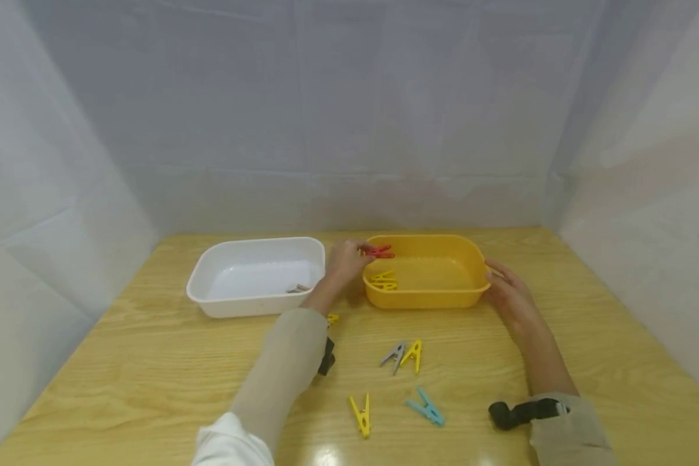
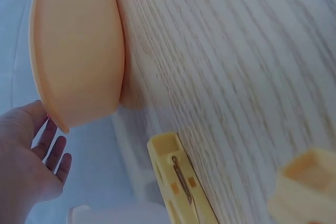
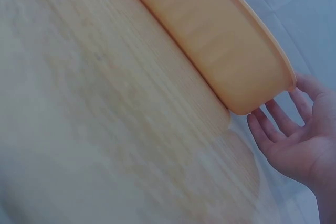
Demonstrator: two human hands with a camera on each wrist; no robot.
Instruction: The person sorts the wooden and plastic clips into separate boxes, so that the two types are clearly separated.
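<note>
Pinching red peg (image 1: 378, 251) w/ left hand (image 1: 343, 260) over yellow tub (image 1: 425, 299); right hand (image 1: 509, 294) relaxed at rim.

1. Light wood-grain bench (image 1: 588, 362).
2. White tub (image 1: 256, 249) and yellow tub (image 1: 425, 299) side by side at the back.
3. Loose pegs nearer: grey peg (image 1: 393, 355) touching yellow peg (image 1: 413, 354), second yellow peg (image 1: 362, 415), teal peg (image 1: 426, 408).
</note>
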